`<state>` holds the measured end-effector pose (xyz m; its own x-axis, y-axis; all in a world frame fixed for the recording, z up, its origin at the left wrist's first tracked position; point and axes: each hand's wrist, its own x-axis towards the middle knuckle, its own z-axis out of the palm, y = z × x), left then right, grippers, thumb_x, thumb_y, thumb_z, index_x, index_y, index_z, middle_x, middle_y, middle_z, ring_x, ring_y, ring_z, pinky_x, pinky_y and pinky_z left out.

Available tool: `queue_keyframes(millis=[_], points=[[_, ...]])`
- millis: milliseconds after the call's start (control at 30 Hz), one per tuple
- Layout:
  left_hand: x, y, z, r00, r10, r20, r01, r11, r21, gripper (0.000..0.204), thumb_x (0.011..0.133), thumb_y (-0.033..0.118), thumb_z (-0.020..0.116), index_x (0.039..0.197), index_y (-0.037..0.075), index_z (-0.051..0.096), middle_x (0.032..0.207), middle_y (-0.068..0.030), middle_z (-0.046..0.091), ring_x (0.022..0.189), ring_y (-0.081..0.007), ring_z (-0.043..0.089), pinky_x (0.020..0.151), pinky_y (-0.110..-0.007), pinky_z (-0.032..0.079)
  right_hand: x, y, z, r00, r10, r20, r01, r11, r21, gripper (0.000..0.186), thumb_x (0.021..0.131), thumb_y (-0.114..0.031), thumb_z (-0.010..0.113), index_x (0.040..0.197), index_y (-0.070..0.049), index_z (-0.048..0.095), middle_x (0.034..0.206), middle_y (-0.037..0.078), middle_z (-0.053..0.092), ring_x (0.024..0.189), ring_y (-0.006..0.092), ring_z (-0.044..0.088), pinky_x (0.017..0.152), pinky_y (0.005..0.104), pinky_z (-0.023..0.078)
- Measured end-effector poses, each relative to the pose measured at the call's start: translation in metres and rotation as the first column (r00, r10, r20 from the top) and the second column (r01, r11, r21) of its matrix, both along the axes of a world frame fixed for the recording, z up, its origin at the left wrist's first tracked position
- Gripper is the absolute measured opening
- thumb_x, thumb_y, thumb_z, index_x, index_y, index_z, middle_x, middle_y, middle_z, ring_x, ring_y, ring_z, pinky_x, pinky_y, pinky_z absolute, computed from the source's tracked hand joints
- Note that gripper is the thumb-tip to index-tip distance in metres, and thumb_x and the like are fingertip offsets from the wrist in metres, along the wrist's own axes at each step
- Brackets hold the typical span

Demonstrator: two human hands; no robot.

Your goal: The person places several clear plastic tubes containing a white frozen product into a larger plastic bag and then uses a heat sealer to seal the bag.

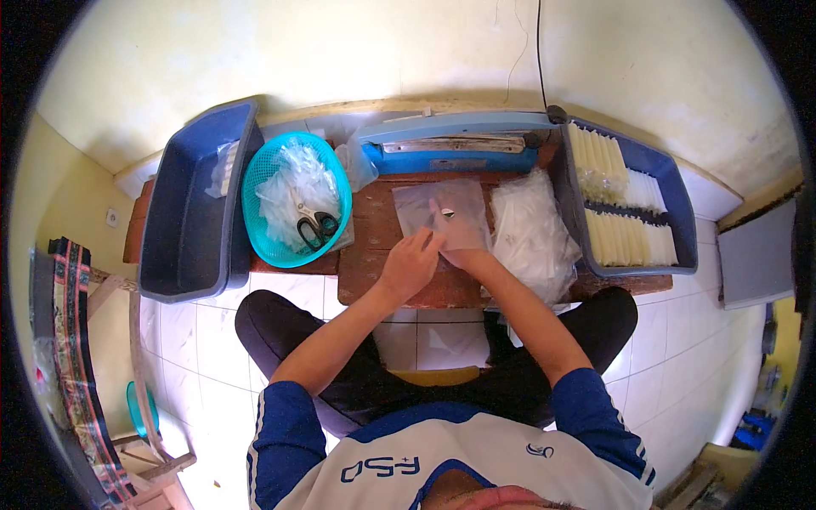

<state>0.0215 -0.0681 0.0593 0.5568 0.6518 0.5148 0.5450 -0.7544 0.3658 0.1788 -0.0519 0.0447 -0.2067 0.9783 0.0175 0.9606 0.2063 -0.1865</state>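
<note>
A clear plastic bag [414, 202] lies on the brown wooden table [365, 255] in front of me. My right hand [461, 231] shows hazily through the film, inside or under the bag; I cannot tell which. Its index finger points away from me, and the other fingers are partly hidden. A small dark-and-white mark [448, 213] shows over that hand. Close against it, my left hand [412, 262] has its fingers bent and pinched at the bag's near edge. Just right of the bag is a pile of flat clear plastic bags [531, 229].
Left stand a dark blue tub [183, 246] holding a small packet and a turquoise basket [255, 229] of plastic bags with black-handled scissors [317, 228]. Behind is a blue bag sealer [459, 127]. A blue tub [693, 221] at right holds rows of pale, filled sticks [625, 240].
</note>
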Motion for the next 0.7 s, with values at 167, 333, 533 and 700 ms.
queue_keyframes(millis=[167, 333, 533, 700], points=[[0.011, 0.002, -0.001, 0.999, -0.039, 0.036, 0.04, 0.999, -0.025, 0.02, 0.08, 0.01, 0.06, 0.1, 0.008, 0.057, 0.088, -0.0107, 0.054, 0.076, -0.0299, 0.06, 0.063, -0.039, 0.05, 0.02, -0.03, -0.032, 0.943, 0.073, -0.326, -0.066, 0.997, 0.032, 0.045, 0.091, -0.025, 0.05, 0.13, -0.002, 0.045, 0.121, 0.026, 0.052, 0.107, 0.0455, 0.052, 0.089, 0.0515, 0.043], [0.016, 0.0, 0.003, 0.999, -0.049, -0.004, 0.048, 0.997, -0.066, 0.012, 0.081, 0.013, 0.062, 0.092, 0.01, 0.059, 0.085, -0.0111, 0.055, 0.074, -0.031, 0.06, 0.061, -0.04, 0.05, 0.031, -0.056, -0.002, 0.92, 0.063, -0.388, -0.143, 0.973, -0.182, 0.03, 0.09, -0.022, 0.054, 0.109, 0.001, 0.058, 0.102, 0.024, 0.061, 0.095, 0.0421, 0.059, 0.082, 0.0498, 0.046], [0.031, -0.008, 0.009, 0.998, -0.024, -0.061, 0.022, 0.999, -0.029, 0.016, 0.078, 0.017, 0.065, 0.091, 0.01, 0.059, 0.084, -0.0082, 0.054, 0.08, -0.0276, 0.059, 0.068, -0.04, 0.048, 0.056, -0.085, 0.024, 0.906, 0.01, -0.422, -0.006, 1.0, 0.012, 0.024, 0.088, -0.024, 0.056, 0.091, -0.002, 0.064, 0.088, 0.021, 0.064, 0.083, 0.0404, 0.062, 0.075, 0.0495, 0.049], [0.051, -0.008, 0.013, 0.997, -0.063, 0.042, 0.064, 0.998, -0.007, 0.025, 0.076, 0.015, 0.07, 0.099, 0.01, 0.062, 0.093, -0.0114, 0.057, 0.083, -0.031, 0.058, 0.071, -0.04, 0.046, 0.087, -0.098, 0.058, 0.913, -0.067, -0.402, 0.099, 0.993, 0.06, 0.018, 0.083, -0.022, 0.064, 0.081, -0.004, 0.065, 0.07, 0.014, 0.065, 0.068, 0.0343, 0.063, 0.063, 0.0424, 0.049]])
